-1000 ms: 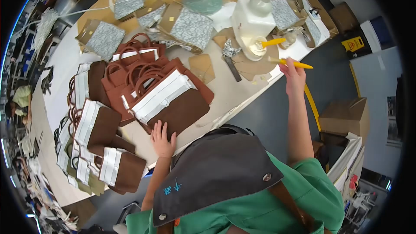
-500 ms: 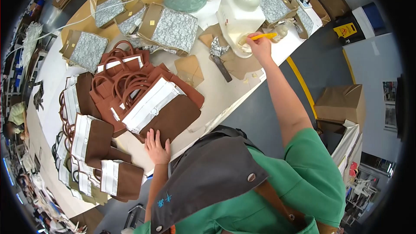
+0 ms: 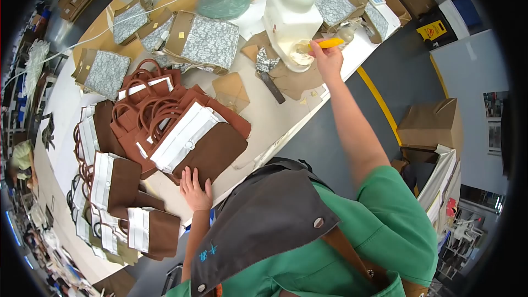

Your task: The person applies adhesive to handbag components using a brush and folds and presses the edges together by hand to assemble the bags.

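Note:
My right hand (image 3: 328,62) is closed round a yellow-handled tool (image 3: 331,43). The tool's working end is hard to make out, over the open front trough of a white plastic dispenser (image 3: 292,17). Whitish paste (image 3: 302,56) lies in that trough, just left of my fingers. With fingers spread, my left hand (image 3: 196,191) rests against the lower edge of a brown handbag (image 3: 215,151). A white covering lies over the bag's upper part, and the bag sits on a pile of reddish-brown handbags (image 3: 130,122).
More covered brown bags (image 3: 154,234) stand at the left table edge. Floral-lined pieces (image 3: 209,42) and a green fan (image 3: 220,0) occupy the far side. A dark strip (image 3: 270,87) and tan scraps (image 3: 231,91) lie mid-table. A cable crosses the far left.
The view has shifted, so the table's contents appear slightly farther left. My right hand has moved a little rightward relative to the dispenser, showing more paste. My left hand stays at the bag's edge.

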The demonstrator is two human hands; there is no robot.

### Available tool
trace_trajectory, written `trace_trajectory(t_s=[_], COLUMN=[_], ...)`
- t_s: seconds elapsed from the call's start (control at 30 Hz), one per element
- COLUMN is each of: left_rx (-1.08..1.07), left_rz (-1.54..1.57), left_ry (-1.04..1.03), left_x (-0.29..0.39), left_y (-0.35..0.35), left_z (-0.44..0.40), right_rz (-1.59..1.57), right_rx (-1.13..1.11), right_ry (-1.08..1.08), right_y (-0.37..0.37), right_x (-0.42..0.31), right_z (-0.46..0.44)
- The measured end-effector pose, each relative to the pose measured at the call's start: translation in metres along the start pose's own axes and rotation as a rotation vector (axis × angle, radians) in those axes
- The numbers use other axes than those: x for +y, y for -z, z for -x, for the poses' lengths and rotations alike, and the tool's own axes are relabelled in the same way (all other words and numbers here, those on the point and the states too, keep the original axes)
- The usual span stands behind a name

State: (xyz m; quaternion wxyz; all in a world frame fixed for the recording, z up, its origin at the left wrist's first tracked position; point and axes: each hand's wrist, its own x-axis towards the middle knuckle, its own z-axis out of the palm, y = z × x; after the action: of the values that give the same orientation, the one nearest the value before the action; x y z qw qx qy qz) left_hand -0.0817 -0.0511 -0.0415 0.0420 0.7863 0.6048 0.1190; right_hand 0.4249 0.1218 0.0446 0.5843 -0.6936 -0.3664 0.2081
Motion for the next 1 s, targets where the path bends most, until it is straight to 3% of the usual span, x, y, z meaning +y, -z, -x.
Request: trace_trajectory(t_s=[0.07,0.2,0.3,0.43,0.53,0.6,0.7,0.77,0.83,0.87,0.93,1.0], left_rx=[0.003,0.005,-0.026,-0.008,-0.024,-0.028,-0.033,0.007,0.091,0.103,0.479,0.384], left_rz=[0.013,0.069,0.073,0.087,0.073,0.083,0.070,0.115,0.429,0.439,0.457,0.612], left_ry=[-0.006,0.042,0.082,0.055,0.081,0.064,0.066,0.062,0.147,0.160,0.389,0.489], left_x=[0.003,0.005,0.003,-0.001,-0.003,-0.003,-0.004,-0.007,-0.015,-0.018,-0.023,-0.044], left_y=[0.004,0.009,0.012,0.013,0.012,0.016,0.016,0.018,0.018,0.023,0.040,0.045], left_z=[-0.001,-0.005,-0.002,-0.001,0.000,0.001,0.001,0.001,0.003,0.000,-0.014,-0.031], right_rz=[-0.250,-0.193,-0.205,0.197,0.245,0.165,0.059,0.158,0.294,0.196,0.150,0.100], right_rx=[0.196,0.198,0.040,-0.231,-0.286,-0.285,-0.179,-0.169,-0.174,-0.180,-0.186,-0.183], right_ry=[-0.158,-0.118,-0.008,0.269,0.358,0.204,0.148,0.119,0.040,0.037,0.153,0.255], right_y=[-0.003,0.016,0.014,0.011,0.023,0.023,0.003,0.011,0.023,0.027,0.029,0.017], right_x=[0.021,0.039,0.020,0.060,0.050,0.044,0.036,0.040,0.028,0.015,-0.014,-0.044], right_z=[0.007,0.010,-0.002,-0.009,0.001,0.001,0.003,0.007,0.008,0.015,0.040,0.067])
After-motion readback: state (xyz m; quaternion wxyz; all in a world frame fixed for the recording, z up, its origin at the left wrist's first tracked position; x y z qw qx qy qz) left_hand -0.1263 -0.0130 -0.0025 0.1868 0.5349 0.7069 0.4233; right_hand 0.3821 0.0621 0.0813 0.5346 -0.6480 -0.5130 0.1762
